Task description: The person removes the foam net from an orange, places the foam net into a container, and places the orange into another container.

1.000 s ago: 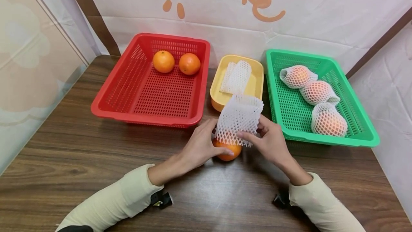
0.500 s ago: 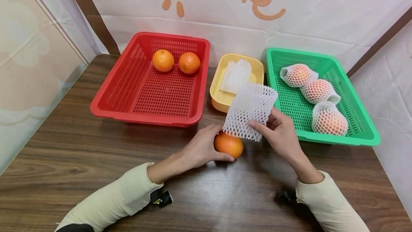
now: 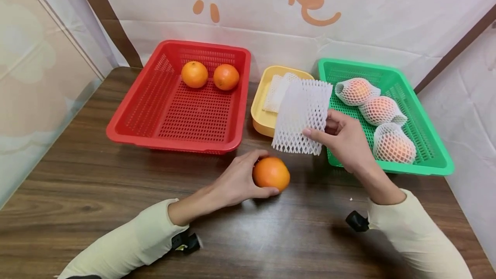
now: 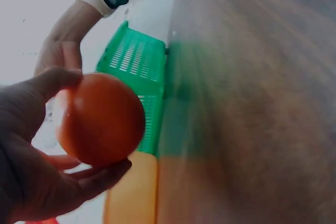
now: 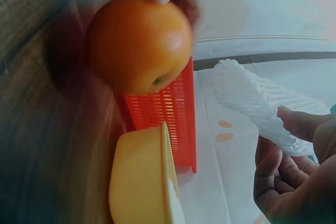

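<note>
My left hand [image 3: 242,178] grips an orange [image 3: 271,174] low over the table, thumb on the near side and fingers curled round the far side. In the left wrist view the whole orange [image 4: 102,119] shows bare between thumb and fingers. My right hand [image 3: 345,139] pinches a white foam net sleeve [image 3: 301,113] along its right edge, thumb on top. The sleeve hangs flat, up and to the right of the orange, apart from it, and overlaps the yellow tray in the head view. Seen from the right wrist, the foam sleeve [image 5: 257,103] is thin and edge-on.
A red basket [image 3: 178,141] with two bare oranges [image 3: 211,75] stands at the left. Behind the held sleeve is a yellow tray [image 3: 265,128] with more foam sleeves [image 3: 273,94]. At the right, a green basket [image 3: 418,169] holds three net-wrapped fruits [image 3: 381,110].
The foam sleeve, first over the top of the orange, has come off it; my right hand has carried it up and to the right. My left hand stays on the orange.
</note>
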The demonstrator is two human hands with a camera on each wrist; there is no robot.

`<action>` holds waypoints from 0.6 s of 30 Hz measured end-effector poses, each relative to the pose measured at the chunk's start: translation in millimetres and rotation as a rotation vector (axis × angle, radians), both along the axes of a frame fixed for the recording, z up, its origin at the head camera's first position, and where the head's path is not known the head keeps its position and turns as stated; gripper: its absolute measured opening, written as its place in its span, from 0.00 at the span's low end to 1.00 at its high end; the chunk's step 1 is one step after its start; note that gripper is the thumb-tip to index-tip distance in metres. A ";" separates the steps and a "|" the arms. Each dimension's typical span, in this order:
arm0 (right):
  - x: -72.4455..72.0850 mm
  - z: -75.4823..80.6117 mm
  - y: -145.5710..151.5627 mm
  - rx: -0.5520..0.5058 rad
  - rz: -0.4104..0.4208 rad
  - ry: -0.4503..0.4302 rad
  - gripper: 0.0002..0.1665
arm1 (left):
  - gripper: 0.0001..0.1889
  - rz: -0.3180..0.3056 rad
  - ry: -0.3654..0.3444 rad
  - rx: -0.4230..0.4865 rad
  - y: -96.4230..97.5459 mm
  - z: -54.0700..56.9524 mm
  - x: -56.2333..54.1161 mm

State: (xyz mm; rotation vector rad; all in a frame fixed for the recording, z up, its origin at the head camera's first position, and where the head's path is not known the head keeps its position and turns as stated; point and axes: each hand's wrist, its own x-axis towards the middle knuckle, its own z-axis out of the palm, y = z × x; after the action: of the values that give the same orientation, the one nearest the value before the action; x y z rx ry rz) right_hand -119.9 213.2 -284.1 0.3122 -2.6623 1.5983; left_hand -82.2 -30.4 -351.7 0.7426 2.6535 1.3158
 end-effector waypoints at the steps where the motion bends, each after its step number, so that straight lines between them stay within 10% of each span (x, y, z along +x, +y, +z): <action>1: -2.2 2.0 -1.0 0.007 -0.001 -0.007 0.27 | 0.40 -0.026 -0.010 0.026 -2.2 2.2 0.5; 10: -27.7 15.8 -8.2 0.120 -0.011 -0.047 0.30 | 0.36 -0.279 -0.106 0.321 -24.3 19.3 -4.0; 18: -54.3 29.4 -11.7 0.191 -0.048 -0.079 0.31 | 0.36 -0.277 -0.076 0.487 -42.7 42.0 -9.8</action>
State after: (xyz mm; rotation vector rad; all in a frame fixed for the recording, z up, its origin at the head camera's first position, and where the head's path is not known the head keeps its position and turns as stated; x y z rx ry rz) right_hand -174.2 201.5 -254.7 0.1905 -2.8644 1.3742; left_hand -92.0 -73.0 -309.6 1.0388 2.0851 1.8754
